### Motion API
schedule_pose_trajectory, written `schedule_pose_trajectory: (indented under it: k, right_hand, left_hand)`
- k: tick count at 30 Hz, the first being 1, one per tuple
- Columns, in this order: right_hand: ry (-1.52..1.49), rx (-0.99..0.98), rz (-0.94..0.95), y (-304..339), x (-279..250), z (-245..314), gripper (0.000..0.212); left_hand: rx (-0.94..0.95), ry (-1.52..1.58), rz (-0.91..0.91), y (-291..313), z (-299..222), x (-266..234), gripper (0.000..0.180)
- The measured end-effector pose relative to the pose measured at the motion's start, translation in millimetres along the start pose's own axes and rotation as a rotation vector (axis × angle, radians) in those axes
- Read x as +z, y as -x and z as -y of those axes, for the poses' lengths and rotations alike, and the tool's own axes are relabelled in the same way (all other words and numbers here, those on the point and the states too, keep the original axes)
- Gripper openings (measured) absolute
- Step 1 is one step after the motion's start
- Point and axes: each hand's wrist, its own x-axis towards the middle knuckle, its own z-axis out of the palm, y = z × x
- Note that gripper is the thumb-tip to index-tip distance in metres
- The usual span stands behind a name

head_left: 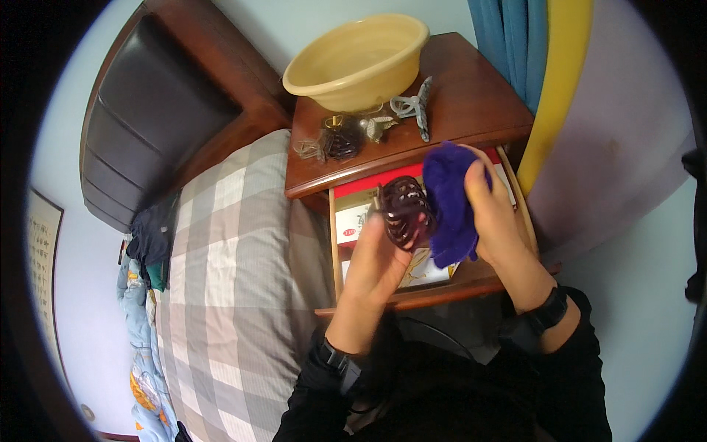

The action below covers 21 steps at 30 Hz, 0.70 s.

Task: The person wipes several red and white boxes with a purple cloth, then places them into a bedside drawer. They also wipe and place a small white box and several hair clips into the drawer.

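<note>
Over the pulled-out drawer (337,267), my left hand (378,258) grips a dark brown, glossy hair claw clip (406,214). My right hand (495,210), just beside it, is closed around a bunched purple cloth (449,202) that hangs against the clip's right side. On the nightstand top (471,96) behind them lie more hair clips: a dark claw clip (343,141), a clear one (310,150), a pale bow-shaped one (378,128) and a light blue-grey one (417,109). Parts of the drawer's contents are hidden by my hands.
A pale yellow basin (361,62) stands at the back of the nightstand. The drawer holds a red-and-white box (353,221) and printed papers. To the left is a bed with a checked cover (228,243) and dark headboard (155,110); blue and yellow curtains (563,88) hang at right.
</note>
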Motion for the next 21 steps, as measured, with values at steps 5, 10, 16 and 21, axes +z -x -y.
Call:
schedule_pose_trajectory:
  k: [5,10,16,21]
  right_hand:
    - [0.690,-0.178,0.174,8.2,6.2,18.8,0.033]
    - [0.535,0.034,0.014,7.9,-19.7,41.1,0.029]
    - [0.804,0.048,0.028,23.8,-50.4,78.8,0.033]
    - [0.486,-0.109,-0.382,24.4,-64.2,120.9,0.039]
  left_hand:
    - [0.046,-0.276,-0.025,1.0,5.3,3.3,0.056]
    - [-0.007,-0.701,-0.134,-4.9,-2.6,21.5,0.042]
    - [-0.215,-1.020,0.115,-41.9,-3.6,53.9,0.047]
    - [-0.407,-1.359,0.403,-76.0,18.0,55.1,0.067]
